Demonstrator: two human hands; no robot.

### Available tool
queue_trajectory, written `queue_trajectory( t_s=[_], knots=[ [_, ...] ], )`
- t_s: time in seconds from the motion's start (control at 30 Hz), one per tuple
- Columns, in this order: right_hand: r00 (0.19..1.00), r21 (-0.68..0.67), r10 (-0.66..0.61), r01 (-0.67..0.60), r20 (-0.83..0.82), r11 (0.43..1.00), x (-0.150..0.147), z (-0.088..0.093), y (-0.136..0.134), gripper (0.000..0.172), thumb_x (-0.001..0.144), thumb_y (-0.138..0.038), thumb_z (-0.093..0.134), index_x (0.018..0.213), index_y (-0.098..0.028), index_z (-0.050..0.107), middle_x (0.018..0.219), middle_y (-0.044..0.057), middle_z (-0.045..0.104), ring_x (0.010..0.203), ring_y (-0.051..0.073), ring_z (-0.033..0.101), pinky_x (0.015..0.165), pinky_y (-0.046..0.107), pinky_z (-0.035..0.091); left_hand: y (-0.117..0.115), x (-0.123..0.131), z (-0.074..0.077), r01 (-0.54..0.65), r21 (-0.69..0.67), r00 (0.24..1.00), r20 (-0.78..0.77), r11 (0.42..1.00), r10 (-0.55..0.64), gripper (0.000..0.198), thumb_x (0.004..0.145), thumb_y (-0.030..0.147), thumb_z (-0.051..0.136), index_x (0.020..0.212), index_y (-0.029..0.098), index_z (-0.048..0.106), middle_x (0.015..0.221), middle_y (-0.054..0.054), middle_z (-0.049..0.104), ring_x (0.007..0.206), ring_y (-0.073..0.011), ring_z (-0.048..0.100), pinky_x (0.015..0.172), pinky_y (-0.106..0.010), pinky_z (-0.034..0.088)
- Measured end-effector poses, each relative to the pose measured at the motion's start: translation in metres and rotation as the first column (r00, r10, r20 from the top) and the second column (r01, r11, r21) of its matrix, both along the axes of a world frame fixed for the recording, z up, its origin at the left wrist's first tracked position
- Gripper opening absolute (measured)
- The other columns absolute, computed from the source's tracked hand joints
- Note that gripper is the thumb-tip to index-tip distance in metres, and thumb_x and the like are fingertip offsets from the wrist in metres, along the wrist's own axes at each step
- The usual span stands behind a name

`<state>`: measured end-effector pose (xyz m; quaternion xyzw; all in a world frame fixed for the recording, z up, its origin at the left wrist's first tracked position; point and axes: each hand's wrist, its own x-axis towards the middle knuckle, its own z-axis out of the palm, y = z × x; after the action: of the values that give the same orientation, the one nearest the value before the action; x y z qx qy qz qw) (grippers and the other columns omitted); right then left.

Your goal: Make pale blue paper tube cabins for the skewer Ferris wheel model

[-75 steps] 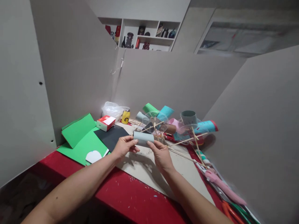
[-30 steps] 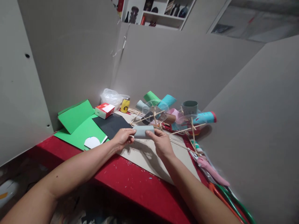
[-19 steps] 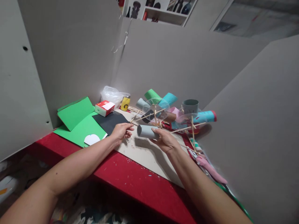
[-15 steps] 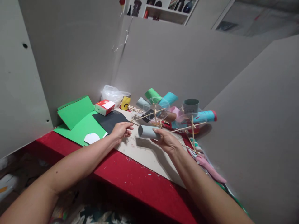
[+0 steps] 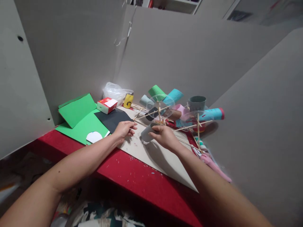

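Observation:
My right hand [image 5: 163, 136] grips a grey cardboard tube [image 5: 147, 133] by its upper end. The tube is tilted, its lower end close over the beige board [image 5: 163, 157]; whether it touches is unclear. To its left, my left hand [image 5: 126, 130] is closed in a pinch just above the board, beside the black paper [image 5: 112, 119]. What its fingertips hold, if anything, is too small to make out. Behind both hands stands a wooden-stick frame with a clear plastic disc [image 5: 159, 104], among green, blue, pink and brown paper tubes.
Green sheets [image 5: 78, 110], a white rounded cutout [image 5: 94, 136], a red-and-white box [image 5: 107, 105], a yellow container [image 5: 128, 100] and a plastic bag [image 5: 113, 91] lie left and behind. A second stick frame [image 5: 198, 129] and pink-handled scissors [image 5: 216, 167] are at right. Walls enclose the red table [image 5: 142, 183].
My right hand has turned the grey tube from nearly level to a steeper tilt, with its open end now lower. My left hand stays pinched in nearly the same place.

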<state>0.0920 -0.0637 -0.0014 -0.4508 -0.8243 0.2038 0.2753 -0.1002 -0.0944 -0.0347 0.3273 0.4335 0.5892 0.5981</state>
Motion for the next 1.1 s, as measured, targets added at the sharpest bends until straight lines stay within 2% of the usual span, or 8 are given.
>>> queue_trajectory(
  t_s=[0.1,0.27,0.57,0.8,0.93,1.03,1.1],
  knots=[
    [0.987,0.068,0.001,-0.011,0.158,0.998,-0.003,-0.002,-0.002,0.023,0.065,-0.024,0.058,0.049,-0.02,0.043,0.049,-0.004,0.036,0.05,0.012,0.031,0.053,0.028,0.02,-0.001,0.0,0.001,0.012,0.002,1.0,-0.008,1.0,-0.012,0.013,0.085,0.014,0.055,0.082,0.009,0.066,0.066,-0.002,0.062,0.039,-0.0043,0.05,0.037,-0.015,0.036],
    [0.943,0.109,0.004,-0.042,0.332,0.993,-0.009,-0.003,-0.005,0.022,0.069,-0.024,0.055,0.052,-0.02,0.042,0.051,-0.004,0.037,0.05,0.012,0.031,0.053,0.028,0.019,0.0,0.001,0.001,0.023,0.007,0.999,-0.024,1.0,-0.023,0.013,0.085,0.013,0.054,0.083,0.008,0.066,0.066,-0.002,0.061,0.039,-0.0039,0.05,0.037,-0.015,0.034],
    [0.902,0.126,-0.002,-0.058,0.432,0.99,-0.021,0.002,-0.005,0.022,0.069,-0.02,0.055,0.052,-0.02,0.041,0.05,-0.004,0.037,0.049,0.012,0.028,0.053,0.029,0.017,0.0,0.001,0.0,0.034,0.002,0.999,-0.041,0.999,-0.034,0.012,0.085,0.014,0.055,0.081,0.01,0.066,0.067,-0.001,0.061,0.039,-0.004,0.049,0.039,-0.016,0.037],
    [0.935,0.097,0.036,-0.075,0.352,0.992,-0.02,0.0,-0.003,0.028,0.066,-0.019,0.056,0.047,-0.02,0.036,0.046,-0.005,0.031,0.048,0.011,0.026,0.052,0.029,0.018,-0.001,0.002,0.0,0.028,0.044,0.996,-0.086,0.999,-0.024,0.009,0.082,0.016,0.06,0.078,0.011,0.067,0.065,-0.001,0.062,0.04,-0.0051,0.05,0.039,-0.017,0.037],
    [0.964,0.028,0.095,-0.105,0.247,0.994,-0.012,0.004,0.002,0.029,0.067,-0.026,0.057,0.047,-0.021,0.037,0.047,-0.006,0.032,0.048,0.01,0.028,0.049,0.027,0.02,-0.002,0.003,0.0,0.021,0.094,0.99,-0.143,0.995,-0.007,0.012,0.084,0.014,0.057,0.078,0.011,0.067,0.065,0.0,0.062,0.039,-0.0047,0.05,0.039,-0.017,0.037],
    [0.979,-0.074,0.14,-0.13,0.151,0.989,-0.005,0.011,0.005,0.03,0.07,-0.037,0.057,0.048,-0.02,0.045,0.048,-0.005,0.039,0.048,0.011,0.034,0.048,0.025,0.025,-0.002,0.004,0.001,0.009,0.135,0.985,-0.172,0.991,0.014,0.013,0.084,0.014,0.056,0.08,0.011,0.067,0.065,0.0,0.061,0.038,-0.0045,0.049,0.039,-0.017,0.038],
    [0.99,-0.185,0.137,-0.137,-0.011,0.973,-0.002,0.015,0.007,0.027,0.067,-0.041,0.062,0.053,-0.018,0.057,0.051,-0.003,0.048,0.051,0.012,0.041,0.05,0.026,0.031,-0.003,0.004,0.001,-0.001,0.163,0.982,-0.189,0.987,0.032,0.012,0.084,0.015,0.056,0.08,0.011,0.067,0.064,0.0,0.061,0.038,-0.0046,0.049,0.039,-0.017,0.038]
  ],
)
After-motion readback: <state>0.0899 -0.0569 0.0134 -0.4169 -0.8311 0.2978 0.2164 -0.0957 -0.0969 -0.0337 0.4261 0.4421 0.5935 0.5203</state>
